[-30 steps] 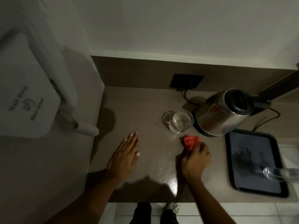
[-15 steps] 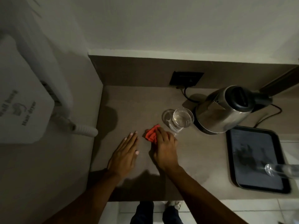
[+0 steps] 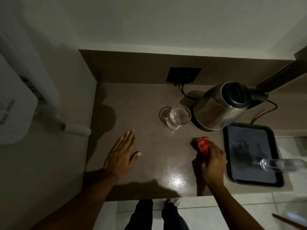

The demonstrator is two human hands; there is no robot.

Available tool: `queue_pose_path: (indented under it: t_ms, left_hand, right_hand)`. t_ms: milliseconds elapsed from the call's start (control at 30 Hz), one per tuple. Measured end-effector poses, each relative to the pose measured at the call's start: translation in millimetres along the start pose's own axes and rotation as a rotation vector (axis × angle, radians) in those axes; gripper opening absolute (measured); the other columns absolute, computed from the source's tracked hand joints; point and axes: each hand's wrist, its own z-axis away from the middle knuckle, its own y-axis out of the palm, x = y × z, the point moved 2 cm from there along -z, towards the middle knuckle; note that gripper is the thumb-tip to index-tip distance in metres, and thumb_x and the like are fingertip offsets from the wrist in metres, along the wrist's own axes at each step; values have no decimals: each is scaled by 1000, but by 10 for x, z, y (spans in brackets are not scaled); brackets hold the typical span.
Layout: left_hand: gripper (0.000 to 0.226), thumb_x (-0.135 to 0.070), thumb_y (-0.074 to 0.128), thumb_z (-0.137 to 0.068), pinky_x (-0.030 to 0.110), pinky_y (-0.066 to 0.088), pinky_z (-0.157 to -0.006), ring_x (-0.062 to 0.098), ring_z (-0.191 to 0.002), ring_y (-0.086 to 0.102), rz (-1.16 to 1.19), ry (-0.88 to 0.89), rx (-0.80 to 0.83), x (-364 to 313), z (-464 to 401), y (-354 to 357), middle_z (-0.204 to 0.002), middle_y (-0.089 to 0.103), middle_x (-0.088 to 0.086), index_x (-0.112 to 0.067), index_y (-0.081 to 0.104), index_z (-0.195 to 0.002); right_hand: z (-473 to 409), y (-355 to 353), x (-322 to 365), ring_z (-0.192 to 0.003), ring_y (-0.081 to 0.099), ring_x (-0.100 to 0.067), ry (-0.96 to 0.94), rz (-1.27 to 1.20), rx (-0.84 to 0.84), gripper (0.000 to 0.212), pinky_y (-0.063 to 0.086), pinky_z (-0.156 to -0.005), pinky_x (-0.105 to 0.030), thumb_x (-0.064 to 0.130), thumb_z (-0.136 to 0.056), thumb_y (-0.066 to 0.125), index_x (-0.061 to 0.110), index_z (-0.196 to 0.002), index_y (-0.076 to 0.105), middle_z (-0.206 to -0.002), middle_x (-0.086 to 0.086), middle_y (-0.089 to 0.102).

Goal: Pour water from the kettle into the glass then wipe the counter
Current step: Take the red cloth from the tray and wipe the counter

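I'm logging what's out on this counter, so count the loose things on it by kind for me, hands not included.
Kettle: 1
Drinking glass: 2, one holding water, one lying on the tray
Red cloth: 1
Black tray: 1
Total: 5

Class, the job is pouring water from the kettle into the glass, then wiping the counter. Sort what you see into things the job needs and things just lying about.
Needed: kettle; glass; red cloth under the right hand; counter.

Lying about: black tray; clear bottle on it; wall socket; wall dryer.
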Motion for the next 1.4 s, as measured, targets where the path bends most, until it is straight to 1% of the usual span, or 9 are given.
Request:
queue_pose_path:
  t_ms: [133,400,533,667,800,967,1167,1300,1400]
  left_hand:
    - [73,-59,22,-100,43,25,-116,26,-147,24,-46,-17,4,-49,-1,13,-160,26,12,-6,26,-150]
    - [75,-59,23,-99,48,26,-116,27,-147,25,-50,-46,35,-135,34,-49,-159,28,13,-5,35,-149]
    - [77,-59,19,-98,46,24,-116,27,-149,19,-48,-52,45,-146,57,-45,-161,24,13,-3,34,-149]
    - [78,-60,16,-99,44,18,-118,26,-149,16,-63,-51,26,-146,46,-46,-161,24,13,-3,33,-149]
    - [76,-59,22,-98,44,19,-118,25,-150,16,-78,-55,1,-143,41,-37,-161,22,11,-6,31,-151]
    - [77,-61,18,-97,44,19,-118,23,-149,17,-34,-64,-10,-127,39,-20,-162,23,8,-7,34,-150]
    - [77,-61,16,-98,44,24,-116,23,-148,22,-32,-68,-24,-102,55,-20,-161,27,8,-6,38,-148]
    - [73,-57,25,-98,45,24,-116,24,-148,22,-63,-65,-41,-124,52,-14,-160,27,9,-5,39,-148]
    - [73,-57,24,-98,45,25,-116,24,-149,20,-60,-65,-37,-130,46,-10,-160,26,10,-6,37,-149]
  right_hand:
    - [249,378,290,-107,61,-34,82,-33,-57,47,45,-95,-50,18,-78,47,9,-119,67,-121,-9,68]
    - [1168,468,1197,-123,56,0,-664,-544,366,28,39,-106,-21,-2,-82,66,10,-107,70,-123,5,66]
    - [456,26,591,-85,72,-25,-279,-586,133,27,57,-78,-46,11,-100,47,4,-88,71,-94,-6,76]
    - [379,39,-97,-109,65,-36,-2,-80,-50,42,48,-100,-45,4,-79,63,9,-120,67,-118,-14,73]
    - [955,372,592,-98,64,-19,-214,-318,-17,37,52,-91,-30,0,-74,60,21,-104,66,-103,12,64]
    - [1529,676,1075,-119,62,-5,-556,-467,158,34,51,-99,-31,33,-107,38,20,-112,69,-141,37,47]
    - [652,41,357,-90,64,-10,-210,-493,-2,32,52,-88,-24,20,-103,45,2,-95,70,-96,-1,71]
    - [481,214,-294,-102,68,-28,110,-231,-47,32,52,-96,-31,11,-91,54,8,-120,68,-114,-7,73]
    - [927,329,238,-111,64,-4,20,-434,-170,32,53,-91,-37,16,-99,38,12,-109,68,-109,11,67]
